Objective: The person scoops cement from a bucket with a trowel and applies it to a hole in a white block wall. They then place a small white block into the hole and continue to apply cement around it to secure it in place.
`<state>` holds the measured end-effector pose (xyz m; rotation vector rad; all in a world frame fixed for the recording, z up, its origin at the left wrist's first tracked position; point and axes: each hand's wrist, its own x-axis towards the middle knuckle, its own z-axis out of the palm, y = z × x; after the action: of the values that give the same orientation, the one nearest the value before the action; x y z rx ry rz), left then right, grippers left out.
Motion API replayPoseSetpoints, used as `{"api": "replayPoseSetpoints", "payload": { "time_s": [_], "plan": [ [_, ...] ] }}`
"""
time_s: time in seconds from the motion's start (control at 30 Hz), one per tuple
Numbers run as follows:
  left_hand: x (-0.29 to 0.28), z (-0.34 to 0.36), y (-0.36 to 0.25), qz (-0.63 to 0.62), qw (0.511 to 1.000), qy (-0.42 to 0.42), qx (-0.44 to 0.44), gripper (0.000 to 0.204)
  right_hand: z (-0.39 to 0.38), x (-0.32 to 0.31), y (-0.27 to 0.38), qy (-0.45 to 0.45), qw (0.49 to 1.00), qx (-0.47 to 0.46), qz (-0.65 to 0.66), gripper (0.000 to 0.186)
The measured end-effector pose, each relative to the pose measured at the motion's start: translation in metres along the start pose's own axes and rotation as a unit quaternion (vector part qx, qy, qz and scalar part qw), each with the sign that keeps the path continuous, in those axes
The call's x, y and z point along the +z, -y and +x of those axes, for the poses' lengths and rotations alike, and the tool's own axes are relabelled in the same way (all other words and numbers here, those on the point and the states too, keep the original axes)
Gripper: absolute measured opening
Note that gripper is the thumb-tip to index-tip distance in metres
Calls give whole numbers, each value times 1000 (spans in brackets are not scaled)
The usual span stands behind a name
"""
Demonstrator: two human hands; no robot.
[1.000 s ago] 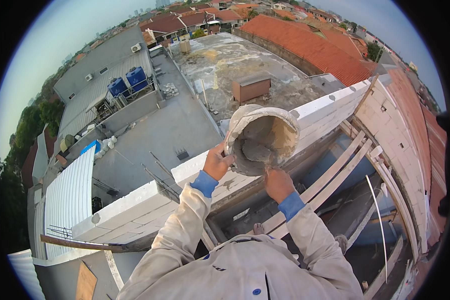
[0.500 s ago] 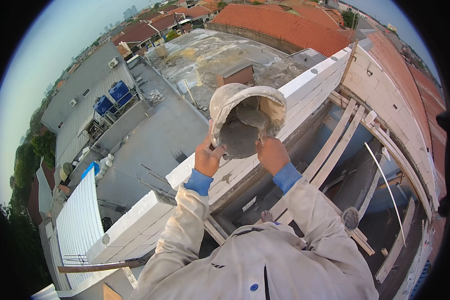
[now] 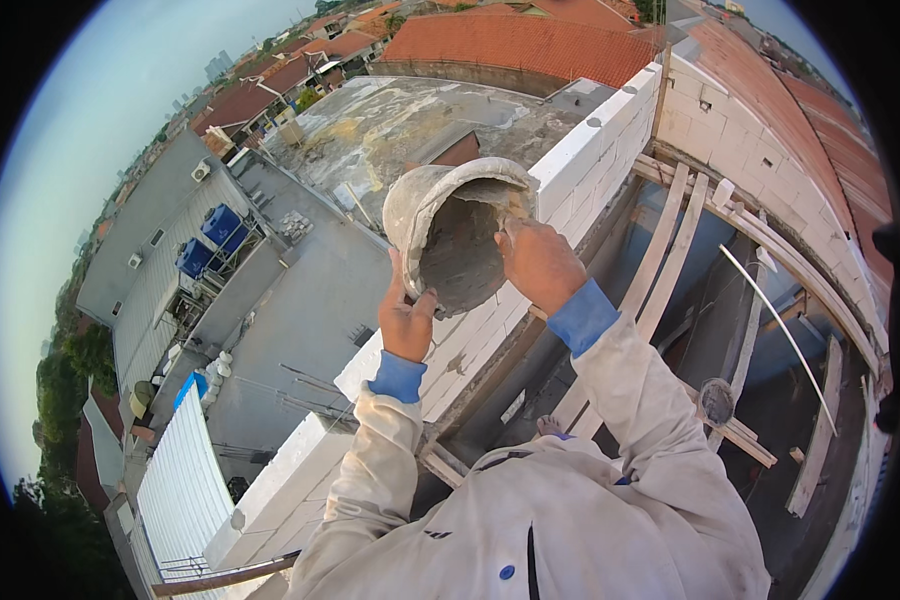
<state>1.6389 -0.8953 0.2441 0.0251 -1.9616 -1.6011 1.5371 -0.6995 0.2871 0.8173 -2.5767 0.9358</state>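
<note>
A mortar-crusted bucket [image 3: 407, 215] is tipped on its side, its mouth facing me, above the white block wall. Wet grey mortar [image 3: 460, 265] lines its inside. My left hand [image 3: 407, 318] grips the lower left of the rim, thumb over the edge and fingers behind. At the right of the mouth, my right hand [image 3: 542, 262] is closed, its knuckles toward me. It appears to hold a trowel, whose blade is hidden or blends into the mortar.
White block wall [image 3: 595, 150] runs diagonally under the bucket, with a gap at its middle. Wooden planks [image 3: 660, 260] span a deep opening at right. A mortar-filled round container [image 3: 716, 400] sits by the planks. Thin rods [image 3: 315, 385] stick out at left. One bare foot [image 3: 550, 427] shows below.
My right hand has moved up and toward the bucket's mouth. The mortar-laden blade seen there before no longer shows plainly. The bucket has shifted slightly left in the view.
</note>
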Motion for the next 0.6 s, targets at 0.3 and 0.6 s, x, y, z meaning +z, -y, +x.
{"api": "replayPoseSetpoints", "payload": {
  "time_s": [0.3,0.6],
  "plan": [
    [17,-20,-1,-60,997,-27,-49,48,-23,10,-8,159,983,47,-78,33],
    [-9,-25,6,-16,1000,-14,-15,83,-46,31,-12,81,997,9,12,32]
  ]
}}
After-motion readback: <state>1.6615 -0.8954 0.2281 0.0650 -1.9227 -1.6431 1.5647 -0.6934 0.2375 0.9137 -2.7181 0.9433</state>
